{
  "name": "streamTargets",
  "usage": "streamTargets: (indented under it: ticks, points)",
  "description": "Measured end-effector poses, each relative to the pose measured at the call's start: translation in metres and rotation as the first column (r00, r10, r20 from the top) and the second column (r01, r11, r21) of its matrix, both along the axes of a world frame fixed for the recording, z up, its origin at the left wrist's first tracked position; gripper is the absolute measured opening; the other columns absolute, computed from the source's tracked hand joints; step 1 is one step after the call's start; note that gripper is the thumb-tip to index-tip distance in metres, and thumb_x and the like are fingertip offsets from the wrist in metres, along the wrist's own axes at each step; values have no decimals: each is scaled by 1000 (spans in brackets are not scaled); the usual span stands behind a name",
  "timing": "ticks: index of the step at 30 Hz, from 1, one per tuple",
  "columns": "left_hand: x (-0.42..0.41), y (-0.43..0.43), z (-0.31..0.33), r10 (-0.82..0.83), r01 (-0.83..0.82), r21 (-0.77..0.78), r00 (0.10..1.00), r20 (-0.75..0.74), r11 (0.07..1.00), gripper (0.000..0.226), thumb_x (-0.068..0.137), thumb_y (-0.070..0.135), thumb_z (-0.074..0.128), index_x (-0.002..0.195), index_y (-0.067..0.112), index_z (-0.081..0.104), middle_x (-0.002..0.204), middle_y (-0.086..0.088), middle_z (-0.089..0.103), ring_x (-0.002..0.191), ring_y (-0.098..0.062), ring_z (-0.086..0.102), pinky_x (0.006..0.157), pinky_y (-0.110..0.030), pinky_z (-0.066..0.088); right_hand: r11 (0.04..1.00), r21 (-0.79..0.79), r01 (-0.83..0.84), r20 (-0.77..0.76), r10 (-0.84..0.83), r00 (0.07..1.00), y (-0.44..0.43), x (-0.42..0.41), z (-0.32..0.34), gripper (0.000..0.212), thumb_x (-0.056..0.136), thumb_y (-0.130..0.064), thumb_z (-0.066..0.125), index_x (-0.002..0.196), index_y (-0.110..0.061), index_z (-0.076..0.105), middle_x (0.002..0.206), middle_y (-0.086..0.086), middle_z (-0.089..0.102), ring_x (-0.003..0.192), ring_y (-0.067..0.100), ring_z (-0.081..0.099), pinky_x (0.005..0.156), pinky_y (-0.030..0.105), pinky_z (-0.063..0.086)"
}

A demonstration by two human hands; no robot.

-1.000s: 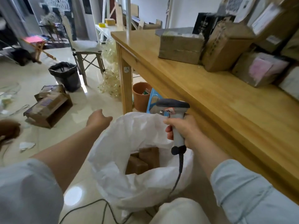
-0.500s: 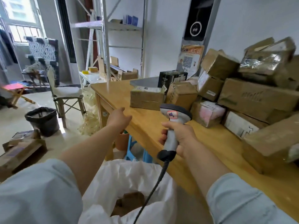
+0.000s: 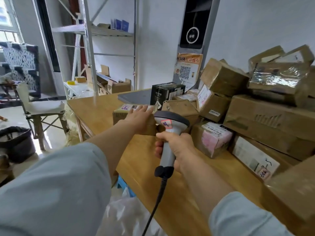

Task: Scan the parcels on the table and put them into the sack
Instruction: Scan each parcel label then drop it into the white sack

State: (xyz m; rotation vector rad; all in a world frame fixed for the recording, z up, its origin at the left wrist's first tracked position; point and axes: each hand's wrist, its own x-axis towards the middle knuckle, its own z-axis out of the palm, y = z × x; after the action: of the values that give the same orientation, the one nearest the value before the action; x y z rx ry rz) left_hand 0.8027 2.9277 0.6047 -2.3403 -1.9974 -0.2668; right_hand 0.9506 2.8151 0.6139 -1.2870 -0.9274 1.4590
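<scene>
My left hand (image 3: pixel 139 116) lies flat, fingers straight, on top of a low cardboard parcel (image 3: pixel 119 114) with a white label, at the near left end of the pile. My right hand (image 3: pixel 177 149) grips the handle of a grey barcode scanner (image 3: pixel 171 121), whose head points toward that parcel. Several taped brown parcels (image 3: pixel 265 120) are stacked along the wooden table (image 3: pixel 95 108), on its right side. The white sack (image 3: pixel 126 217) shows at the bottom, beside the table's near edge; its inside is out of view.
A black box (image 3: pixel 166 92) and a grey flat pad (image 3: pixel 136 97) sit behind the parcels. On the floor to the left stand a folding chair (image 3: pixel 42 109) and a black bin (image 3: pixel 16 143). Metal shelving (image 3: pixel 109 48) rises at the back.
My view rose from the sack to the table. My left hand reached forward from the table's edge and landed on the low parcel. The scanner moved up toward the pile.
</scene>
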Motion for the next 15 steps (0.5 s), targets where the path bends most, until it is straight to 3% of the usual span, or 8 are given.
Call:
streamTargets:
  ticks: [3,7,10,12,15]
  points:
    - [10,4,0,9,-7,-64,1000,25,998,89,91,49,57,154,26,-2,159,-5,20,147,-27,15,116,-57,9,1000,6,-2,18,2,1000,9,4,-3,12,81,-4,71,78,-1,59,53,9,60,41,18,54,54,34,54]
    - [-7,1,4,42,-42,2,999,28,999,56,93,59,42,142,34,36,133,-10,38,128,-33,38,107,-53,34,1000,0,-10,22,10,1000,13,8,-5,12,82,-4,70,77,-1,60,51,8,61,41,18,56,55,35,56]
    - [-23,-6,5,96,-98,28,993,72,995,52,85,64,52,119,25,51,126,-11,42,118,-30,45,95,-44,46,1000,-16,-18,19,18,1000,13,5,-8,13,82,-5,71,78,-1,59,49,7,61,41,17,56,56,35,56]
    - [-30,-9,8,118,-121,44,990,78,992,44,85,57,60,109,22,51,122,-9,45,105,-26,49,83,-36,47,1000,-17,-24,16,24,1000,13,3,-8,13,82,-5,71,77,-1,59,47,6,60,40,17,56,55,35,56]
    - [-44,-16,14,88,-92,37,991,106,995,26,84,35,65,97,19,50,112,-6,51,92,-20,49,66,-25,38,999,-14,-29,9,29,1000,15,1,-8,14,82,-4,70,74,-1,60,46,6,60,40,17,55,53,33,55]
